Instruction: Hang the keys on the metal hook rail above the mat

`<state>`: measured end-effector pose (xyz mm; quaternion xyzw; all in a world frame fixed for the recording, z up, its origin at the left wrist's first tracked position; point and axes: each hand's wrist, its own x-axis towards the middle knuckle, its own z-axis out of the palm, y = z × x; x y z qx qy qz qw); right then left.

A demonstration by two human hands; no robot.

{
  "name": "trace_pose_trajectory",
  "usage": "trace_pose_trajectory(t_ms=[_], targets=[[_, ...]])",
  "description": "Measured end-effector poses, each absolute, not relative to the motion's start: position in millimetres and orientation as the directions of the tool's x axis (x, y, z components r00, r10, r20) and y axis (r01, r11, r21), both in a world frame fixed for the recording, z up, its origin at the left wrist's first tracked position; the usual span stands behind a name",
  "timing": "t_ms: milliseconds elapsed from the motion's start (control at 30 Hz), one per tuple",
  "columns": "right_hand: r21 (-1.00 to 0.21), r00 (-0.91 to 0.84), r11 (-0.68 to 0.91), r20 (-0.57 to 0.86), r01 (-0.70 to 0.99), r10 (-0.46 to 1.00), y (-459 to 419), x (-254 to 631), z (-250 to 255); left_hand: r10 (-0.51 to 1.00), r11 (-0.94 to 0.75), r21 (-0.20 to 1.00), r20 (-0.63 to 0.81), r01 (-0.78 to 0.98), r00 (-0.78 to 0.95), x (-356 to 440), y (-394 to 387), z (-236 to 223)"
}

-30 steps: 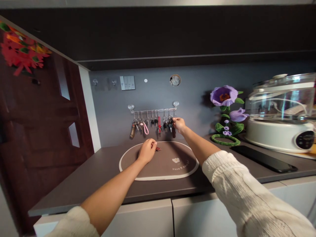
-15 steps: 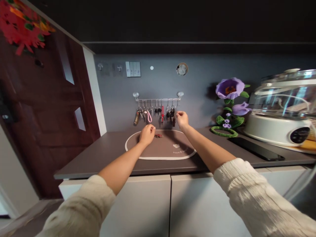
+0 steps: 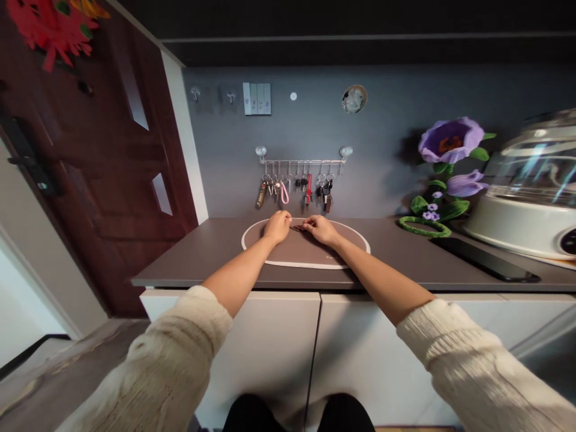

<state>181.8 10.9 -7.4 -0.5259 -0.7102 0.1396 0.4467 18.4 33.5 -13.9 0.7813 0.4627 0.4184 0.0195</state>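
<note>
My left hand (image 3: 276, 227) and my right hand (image 3: 320, 229) meet over an oval brown mat (image 3: 346, 247) with a white border on the dark counter (image 3: 198, 255). Between their fingertips lies a small dark red key item (image 3: 297, 227), and both hands pinch it. Behind them, on the grey wall, a metal hook rail (image 3: 302, 161) carries several hanging keys and key fobs (image 3: 297, 187), among them a pink loop and a red strap.
A dark wooden door (image 3: 103, 162) stands at the left. To the right are purple crocheted flowers (image 3: 443, 174), a black phone (image 3: 483, 259) and a white cooker with a glass lid (image 3: 526, 192). White cabinet doors (image 3: 270, 348) run below the counter.
My right hand left the hanging keys and came down to the mat, joining my left hand on the small item. The view has pulled back from the counter.
</note>
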Motion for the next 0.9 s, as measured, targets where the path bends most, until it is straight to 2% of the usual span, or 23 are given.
trace_pose_trajectory(t_ms=[100, 400, 567, 900], targets=[[-0.628, -0.115, 0.441, 0.49, 0.641, 0.864, 11.2, 180.8, -8.3, 0.752, -0.569, 0.421, 0.615, 0.706, 0.239, 18.5, 33.5, -14.2], [-0.539, -0.149, 0.452, 0.512, 0.711, 0.846, 12.8, 178.4, -9.1, 0.759, -0.598, 0.391, 0.557, 0.7, 0.337, 19.2, 38.0, -17.9], [-0.552, -0.148, 0.448, 0.503, 0.703, 0.852, 13.5, 177.9, -9.8, 0.747, -0.615, 0.351, 0.546, 0.706, 0.38, 19.5, 41.3, -19.7], [-0.667, -0.116, 0.439, 0.471, 0.602, 0.875, 8.2, 178.5, -6.8, 0.69, -0.693, 0.324, 0.557, 0.645, 0.462, 20.5, 33.0, -14.1]])
